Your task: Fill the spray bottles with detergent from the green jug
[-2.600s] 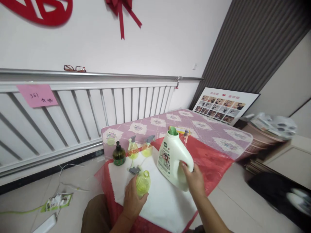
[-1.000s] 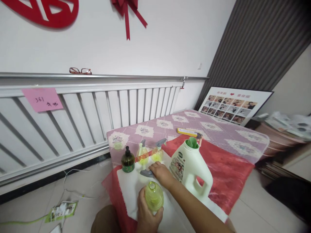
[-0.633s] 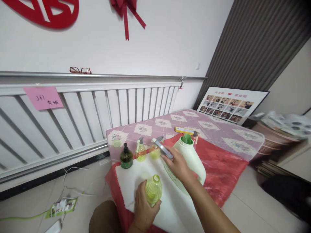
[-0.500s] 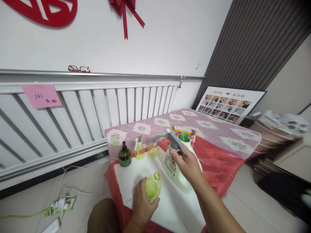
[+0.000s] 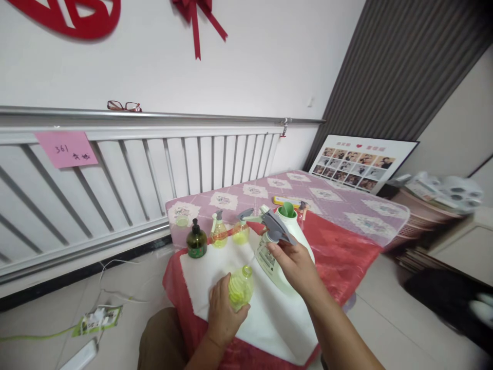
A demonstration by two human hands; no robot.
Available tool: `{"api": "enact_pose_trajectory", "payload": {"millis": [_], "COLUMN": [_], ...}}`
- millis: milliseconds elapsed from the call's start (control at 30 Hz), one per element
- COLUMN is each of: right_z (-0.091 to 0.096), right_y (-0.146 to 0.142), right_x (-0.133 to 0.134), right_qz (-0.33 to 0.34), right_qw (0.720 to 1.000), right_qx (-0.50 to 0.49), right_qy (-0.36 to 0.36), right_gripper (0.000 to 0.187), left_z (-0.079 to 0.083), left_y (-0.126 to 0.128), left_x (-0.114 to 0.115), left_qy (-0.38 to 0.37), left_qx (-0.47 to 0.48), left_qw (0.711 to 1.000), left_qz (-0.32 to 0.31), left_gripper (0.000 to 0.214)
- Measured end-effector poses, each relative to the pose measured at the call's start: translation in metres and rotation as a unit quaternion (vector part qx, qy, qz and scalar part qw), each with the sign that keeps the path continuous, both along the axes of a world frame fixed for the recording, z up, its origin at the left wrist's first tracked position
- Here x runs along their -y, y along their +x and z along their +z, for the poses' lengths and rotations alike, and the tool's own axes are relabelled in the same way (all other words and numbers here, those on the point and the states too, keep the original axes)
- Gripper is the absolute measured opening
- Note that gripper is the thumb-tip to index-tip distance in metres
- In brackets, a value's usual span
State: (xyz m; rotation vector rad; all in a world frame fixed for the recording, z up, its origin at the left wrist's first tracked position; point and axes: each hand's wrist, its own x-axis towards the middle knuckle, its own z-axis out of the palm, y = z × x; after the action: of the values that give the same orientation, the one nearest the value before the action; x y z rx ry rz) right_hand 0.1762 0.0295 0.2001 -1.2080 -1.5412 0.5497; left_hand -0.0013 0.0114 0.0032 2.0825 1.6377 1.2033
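Left hand (image 5: 227, 311) is curled snugly round the side of the yellow-green bottle (image 5: 241, 289), thumb on the near side. Bottle is over the white sheet (image 5: 277, 329), leaning a bit, neck bare; can't tell if its base touches down. Right hand (image 5: 295, 262) has the grey spray head (image 5: 274, 226) pinched firmly by thumb and fingers, up and to the right of the bottle, just in front of the jug (image 5: 298, 231). Far fingertips are hidden.

Risks, my read: the thin tube (image 5: 254, 256) slants down to the bottle's mouth. It's floppy and the mouth is narrow, so a small hand wobble could snag it on the rim. Can't tell if the tip is already inside. More lean on the bottle, or a hard squeeze, could slop out whatever it holds. Right forearm also works close to the jug, which has no cap on, so a knock could tip it.

Versus a second ago: right hand was down at the spray head on the sheet; now the head is lifted, tube hanging bottle-ward. Left hand is still on the bottle. Jug still stands, nobody on its handle.
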Motion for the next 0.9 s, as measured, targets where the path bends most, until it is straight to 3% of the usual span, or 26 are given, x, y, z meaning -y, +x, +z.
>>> {"api": "enact_pose_trajectory", "payload": {"millis": [133, 333, 500, 900], "right_z": [-0.011, -0.044, -0.065, -0.085], "right_y": [-0.008, -0.020, -0.023, -0.023], "right_x": [-0.003, -0.008, -0.006, 0.002], "right_qz": [0.030, 0.078, 0.098, 0.126], "right_qw": [0.998, 0.992, 0.984, 0.971], "right_qx": [-0.017, -0.041, -0.066, -0.114], "right_qy": [-0.050, -0.095, -0.134, -0.165], "right_gripper": [0.034, 0.037, 0.038, 0.037], "left_z": [-0.002, -0.007, 0.002, 0.006], "left_y": [0.000, -0.002, -0.002, -0.004], "left_x": [0.000, -0.004, -0.001, 0.000], "left_qy": [0.003, 0.012, 0.001, -0.019], "left_qx": [-0.004, -0.011, -0.005, -0.009], "left_qw": [1.000, 1.000, 1.000, 0.999], "left_qz": [-0.001, -0.017, -0.010, -0.025], "left_gripper": [0.079, 0.083, 0.082, 0.085]}}
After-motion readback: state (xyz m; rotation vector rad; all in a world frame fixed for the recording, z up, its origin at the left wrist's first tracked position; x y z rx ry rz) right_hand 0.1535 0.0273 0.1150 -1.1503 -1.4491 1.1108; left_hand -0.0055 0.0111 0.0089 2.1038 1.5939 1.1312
